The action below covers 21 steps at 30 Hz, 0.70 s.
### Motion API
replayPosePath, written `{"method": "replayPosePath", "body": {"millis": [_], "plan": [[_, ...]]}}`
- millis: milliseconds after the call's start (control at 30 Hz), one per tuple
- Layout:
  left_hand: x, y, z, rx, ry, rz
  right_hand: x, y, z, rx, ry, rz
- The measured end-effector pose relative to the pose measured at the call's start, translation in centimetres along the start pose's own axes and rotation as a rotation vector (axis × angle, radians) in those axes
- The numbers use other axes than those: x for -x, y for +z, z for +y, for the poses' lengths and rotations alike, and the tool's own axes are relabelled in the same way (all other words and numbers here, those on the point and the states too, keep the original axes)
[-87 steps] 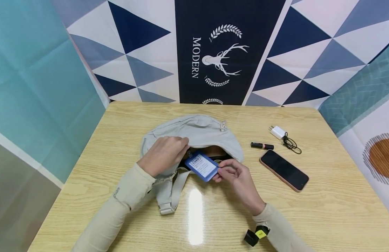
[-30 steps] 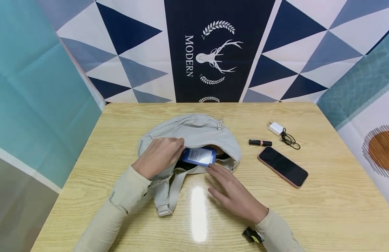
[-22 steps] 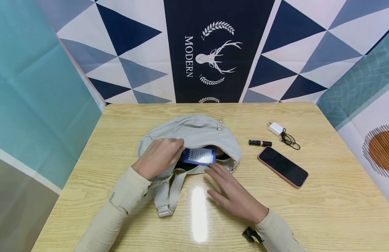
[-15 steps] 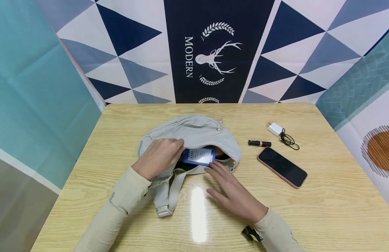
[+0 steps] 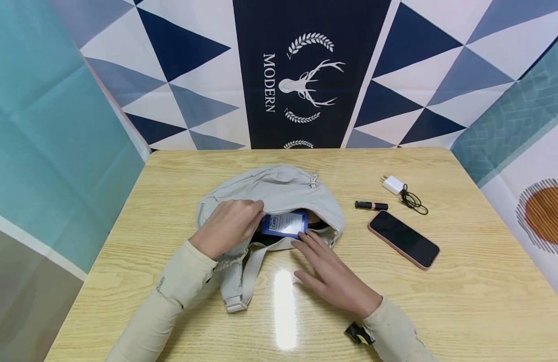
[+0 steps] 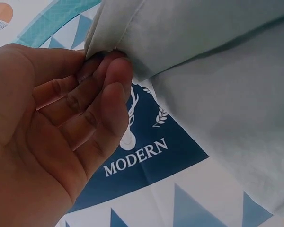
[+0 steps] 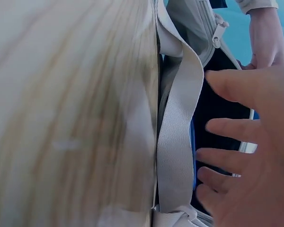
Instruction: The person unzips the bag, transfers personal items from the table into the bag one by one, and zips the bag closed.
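A light grey waist bag [image 5: 288, 188] lies on the table with its zip opening facing me. My left hand [image 5: 229, 226] pinches the upper edge of that opening between thumb and fingers, and the left wrist view shows the fabric [image 6: 217, 85] lifted by it. Inside the mouth lies a blue card holder [image 5: 285, 223] with a white printed card. My right hand [image 5: 335, 279] is spread, fingertips right at the holder's lower right corner. In the right wrist view its straight fingers [image 7: 232, 161] reach past the strap [image 7: 180, 127] to the dark opening. The bag's deeper contents are hidden.
Right of the bag lie a black tube [image 5: 371, 205] with a pink band, a white charger plug [image 5: 393, 185] with a coiled black cable [image 5: 413, 200], and a phone [image 5: 403, 239]. A buckled strap end [image 5: 235, 301] hangs toward me.
Earlier my right hand pinched the card holder, which stuck out of the bag; the holder has since moved inward and my fingers have let go. My left hand keeps its pinch.
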State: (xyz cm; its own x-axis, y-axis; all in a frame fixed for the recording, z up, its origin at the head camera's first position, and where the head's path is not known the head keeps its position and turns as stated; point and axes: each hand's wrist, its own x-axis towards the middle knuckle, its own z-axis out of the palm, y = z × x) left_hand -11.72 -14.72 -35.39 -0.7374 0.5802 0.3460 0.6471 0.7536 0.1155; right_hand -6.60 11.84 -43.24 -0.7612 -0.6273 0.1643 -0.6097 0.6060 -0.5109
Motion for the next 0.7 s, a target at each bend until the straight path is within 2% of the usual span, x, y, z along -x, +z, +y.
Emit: {"method": "replayPosePath", "body": {"millis": [200, 467, 700], "plan": [[0.03, 0.09, -0.11, 0.011, 0.001, 0.007, -0.06, -0.03, 0.0, 0.042, -0.035, 0.07], [0.02, 0.1, -0.09, 0.016, 0.002, 0.011, 0.16, -0.22, -0.05, 0.03, -0.012, 0.034], [0.09, 0.12, -0.05, 0.01, 0.005, 0.005, 0.12, -0.11, 0.32, 0.022, -0.032, 0.019]]}}
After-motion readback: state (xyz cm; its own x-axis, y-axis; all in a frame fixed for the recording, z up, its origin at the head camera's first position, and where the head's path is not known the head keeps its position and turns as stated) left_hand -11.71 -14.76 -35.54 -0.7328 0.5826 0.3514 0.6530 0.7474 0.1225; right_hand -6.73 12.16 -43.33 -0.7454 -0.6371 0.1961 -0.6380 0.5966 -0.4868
